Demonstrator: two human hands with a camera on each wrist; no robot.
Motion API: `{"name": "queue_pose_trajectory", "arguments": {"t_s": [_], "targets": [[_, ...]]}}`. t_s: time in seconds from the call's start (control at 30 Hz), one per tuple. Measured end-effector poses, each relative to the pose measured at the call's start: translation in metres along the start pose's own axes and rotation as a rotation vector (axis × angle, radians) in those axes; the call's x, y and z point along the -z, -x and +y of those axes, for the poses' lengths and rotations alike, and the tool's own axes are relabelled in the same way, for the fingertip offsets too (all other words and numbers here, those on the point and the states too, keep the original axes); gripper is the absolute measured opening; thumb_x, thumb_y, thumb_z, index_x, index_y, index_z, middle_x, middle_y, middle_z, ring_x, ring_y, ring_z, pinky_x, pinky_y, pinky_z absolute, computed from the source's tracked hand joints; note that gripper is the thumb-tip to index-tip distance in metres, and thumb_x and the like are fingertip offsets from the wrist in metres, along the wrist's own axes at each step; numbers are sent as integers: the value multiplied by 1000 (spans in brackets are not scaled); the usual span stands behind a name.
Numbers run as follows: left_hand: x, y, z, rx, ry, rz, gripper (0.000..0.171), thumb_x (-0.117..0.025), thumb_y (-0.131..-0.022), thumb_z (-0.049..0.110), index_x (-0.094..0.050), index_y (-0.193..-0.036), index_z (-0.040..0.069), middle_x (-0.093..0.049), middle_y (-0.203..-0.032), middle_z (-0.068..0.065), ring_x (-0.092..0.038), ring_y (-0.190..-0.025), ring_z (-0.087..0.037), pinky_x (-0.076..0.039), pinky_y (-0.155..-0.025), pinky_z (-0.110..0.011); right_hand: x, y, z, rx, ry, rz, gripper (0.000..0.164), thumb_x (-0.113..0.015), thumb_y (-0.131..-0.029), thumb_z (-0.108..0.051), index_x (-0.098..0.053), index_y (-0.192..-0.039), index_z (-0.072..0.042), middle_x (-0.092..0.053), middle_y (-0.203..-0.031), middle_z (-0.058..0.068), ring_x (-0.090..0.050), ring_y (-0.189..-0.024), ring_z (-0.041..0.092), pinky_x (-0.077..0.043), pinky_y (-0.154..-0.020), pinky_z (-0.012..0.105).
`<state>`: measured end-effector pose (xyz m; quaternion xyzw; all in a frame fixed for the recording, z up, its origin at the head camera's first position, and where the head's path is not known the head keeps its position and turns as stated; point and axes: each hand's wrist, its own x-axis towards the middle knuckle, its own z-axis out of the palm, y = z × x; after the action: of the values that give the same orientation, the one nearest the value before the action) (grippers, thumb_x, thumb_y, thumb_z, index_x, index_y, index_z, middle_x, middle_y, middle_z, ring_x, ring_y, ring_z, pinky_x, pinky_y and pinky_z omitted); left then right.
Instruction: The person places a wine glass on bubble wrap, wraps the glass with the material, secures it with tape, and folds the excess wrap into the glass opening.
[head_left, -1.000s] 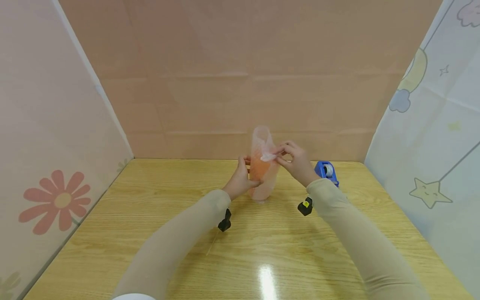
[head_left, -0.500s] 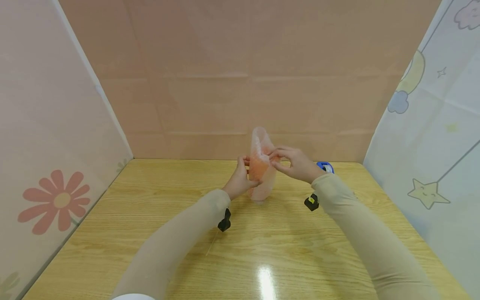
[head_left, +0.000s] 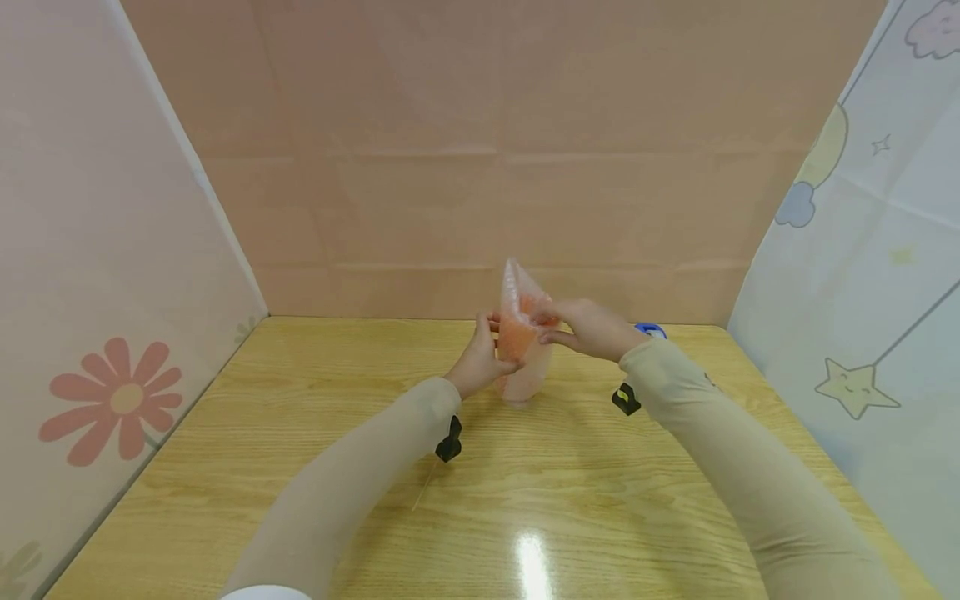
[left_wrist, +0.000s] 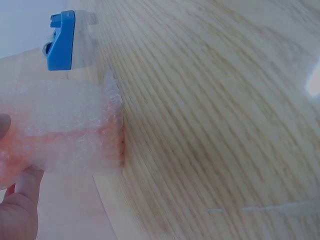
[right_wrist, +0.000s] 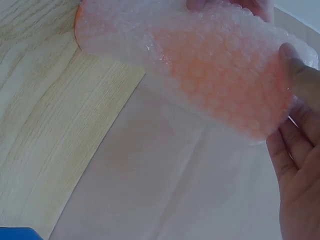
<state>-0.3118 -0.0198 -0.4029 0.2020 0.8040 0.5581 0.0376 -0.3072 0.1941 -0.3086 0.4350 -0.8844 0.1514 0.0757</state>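
Note:
An orange object wrapped in bubble wrap stands upright near the back of the wooden table, its wrap rising to a narrow top. My left hand grips it from the left, thumb across the front and fingers behind. On the other side, my right hand pinches the upper part of the wrap between thumb and fingers. The right wrist view shows orange through the bubbles of the wrap, with the right thumb on one face. In the left wrist view, the wrap's folded lower end meets the table.
A blue tape dispenser stands at the table's back right, mostly behind the right forearm in the head view. A thin pale strip shows by the left sleeve. Printed cloth walls and a plain back panel enclose the table.
My right hand has pressed the loose flap of wrap inward and moved its fingers into the upper fold. The wrap's round top has narrowed to a point. My left hand keeps its grip.

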Motion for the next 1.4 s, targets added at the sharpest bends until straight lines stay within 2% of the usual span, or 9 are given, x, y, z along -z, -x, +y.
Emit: {"name": "queue_pose_trajectory", "arguments": {"t_s": [0.1,0.27,0.5,0.73,0.8,0.9,1.03,1.17,1.4], "targets": [[1,-1,0,1,-5,7,74,-76,-82,8,-20,-131,11,-34,-130,-14,-50,-120,-34,-54,-88,-36,0,-2,-1,65,69,-11,20,-68,-90,-19,-68,-108,-9,-68,-106,3,-66,-94,20,-54,-85,38],[1,-2,0,5,6,16,75,-77,-82,6,-20,-131,11,-35,-129,-14,-51,-120,-34,-53,-90,-35,-2,-6,-1,123,165,-21,17,-66,-91,-18,-69,-104,-7,-63,-110,8,-59,-97,25,-51,-89,42],[0,1,1,12,14,16,74,-76,-82,4,-20,-130,9,-34,-130,-15,-50,-121,-35,-53,-90,-35,-3,-6,-3,48,20,-29,26,-67,-90,-14,-59,-113,-4,-68,-103,9,-66,-94,23,-54,-84,39],[2,0,2,15,19,20,73,-75,-82,4,-21,-130,10,-34,-130,-16,-50,-120,-35,-53,-88,-35,-5,-7,-1,143,79,7,15,-65,-91,-10,-66,-104,-4,-65,-101,7,-63,-89,21,-53,-82,39],[3,0,2,18,19,25,73,-76,-82,5,-21,-130,9,-35,-130,-16,-50,-120,-35,-53,-89,-36,-4,-8,-1,128,69,-2,16,-65,-91,-11,-66,-105,-3,-64,-101,8,-63,-90,22,-52,-84,39],[3,1,2,17,19,27,74,-76,-82,5,-21,-131,8,-35,-130,-16,-50,-120,-35,-53,-91,-38,-4,-7,0,52,14,7,22,-69,-89,-15,-62,-106,-2,-63,-104,10,-61,-96,26,-50,-88,43],[3,1,3,15,8,24,75,-76,-82,6,-21,-133,9,-35,-131,-15,-50,-121,-35,-52,-93,-38,-2,0,6,-41,-45,121,33,-79,-80,-18,-60,-104,-5,-63,-102,9,-59,-101,28,-48,-91,46],[3,1,4,16,-9,23,75,-76,-83,7,-21,-134,9,-35,-132,-14,-50,-122,-34,-51,-95,-38,1,7,12,-25,-45,212,29,-83,-74,-13,-64,-96,-9,-65,-97,5,-62,-98,26,-51,-89,44],[2,1,5,23,-11,25,75,-76,-82,6,-21,-133,9,-36,-131,-14,-50,-121,-34,-50,-95,-38,0,9,16,11,-6,181,13,-76,-81,-14,-67,-89,-15,-67,-89,-2,-66,-87,17,-55,-78,34]]}}
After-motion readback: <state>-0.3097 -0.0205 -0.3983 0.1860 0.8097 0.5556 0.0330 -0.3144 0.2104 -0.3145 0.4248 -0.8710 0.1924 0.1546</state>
